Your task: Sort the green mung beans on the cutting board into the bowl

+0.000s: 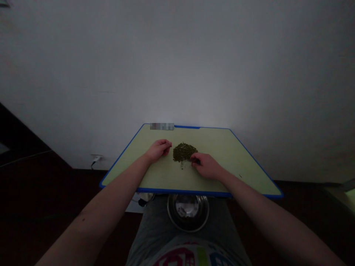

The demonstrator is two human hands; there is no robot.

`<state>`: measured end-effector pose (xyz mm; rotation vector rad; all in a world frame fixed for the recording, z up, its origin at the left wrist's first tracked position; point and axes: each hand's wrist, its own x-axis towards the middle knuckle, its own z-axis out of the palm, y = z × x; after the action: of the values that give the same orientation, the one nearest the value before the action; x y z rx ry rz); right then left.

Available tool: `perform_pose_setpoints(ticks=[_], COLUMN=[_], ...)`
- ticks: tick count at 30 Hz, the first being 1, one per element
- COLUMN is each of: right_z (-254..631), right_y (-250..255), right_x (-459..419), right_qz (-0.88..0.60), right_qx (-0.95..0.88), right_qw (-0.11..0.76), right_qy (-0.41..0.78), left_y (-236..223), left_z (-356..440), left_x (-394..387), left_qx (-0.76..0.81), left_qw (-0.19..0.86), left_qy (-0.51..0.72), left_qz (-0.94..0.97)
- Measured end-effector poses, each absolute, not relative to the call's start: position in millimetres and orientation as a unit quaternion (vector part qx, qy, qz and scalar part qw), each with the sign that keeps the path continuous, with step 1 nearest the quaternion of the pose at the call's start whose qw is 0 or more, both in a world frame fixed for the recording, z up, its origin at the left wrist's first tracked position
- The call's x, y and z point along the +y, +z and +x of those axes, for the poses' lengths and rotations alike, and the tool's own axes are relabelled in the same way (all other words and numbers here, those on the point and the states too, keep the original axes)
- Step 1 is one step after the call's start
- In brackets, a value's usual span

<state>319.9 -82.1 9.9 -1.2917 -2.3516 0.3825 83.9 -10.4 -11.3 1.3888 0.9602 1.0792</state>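
A spread pile of small green-brown grains (183,152), too small to name for certain, lies on a pale yellow-green table (222,144) with a blue edge. Just left of the pile is my left hand (160,149), thumb and fingertips pressed together; whatever is between them is hidden. My right hand (205,165) rests at the pile's lower right edge with its fingers curled in and touching the grains. What it pinches, if anything, cannot be made out. A few stray grains and thin bits (182,165) lie just in front of the pile.
A round metal bowl (188,221) sits on my lap below the table's front edge. One small dark sliver (240,176) lies on the table's right side. The table's far edge stands against a white wall (188,74), with a plugged-in cord (95,159) at lower left.
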Motion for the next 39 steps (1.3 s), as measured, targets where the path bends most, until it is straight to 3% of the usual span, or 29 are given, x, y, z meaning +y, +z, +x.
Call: perform_pose_setpoints(ticks=[8, 39], right_z=[318.8, 343.5], right_y=[16.8, 14.8], right_x=[-95.7, -142.8], right_qz=[-0.435, -0.470], right_qx=[-0.855, -0.816], right_qw=[0.192, 0.197], right_qy=[0.205, 0.273], left_y=[-12.6, -12.1], left_z=[83.7, 83.9], left_x=[-7.4, -7.5], left_qx=[0.407, 0.402], left_qw=[0.539, 0.542], left_qy=[0.454, 0.458], left_qz=[0.581, 0.579])
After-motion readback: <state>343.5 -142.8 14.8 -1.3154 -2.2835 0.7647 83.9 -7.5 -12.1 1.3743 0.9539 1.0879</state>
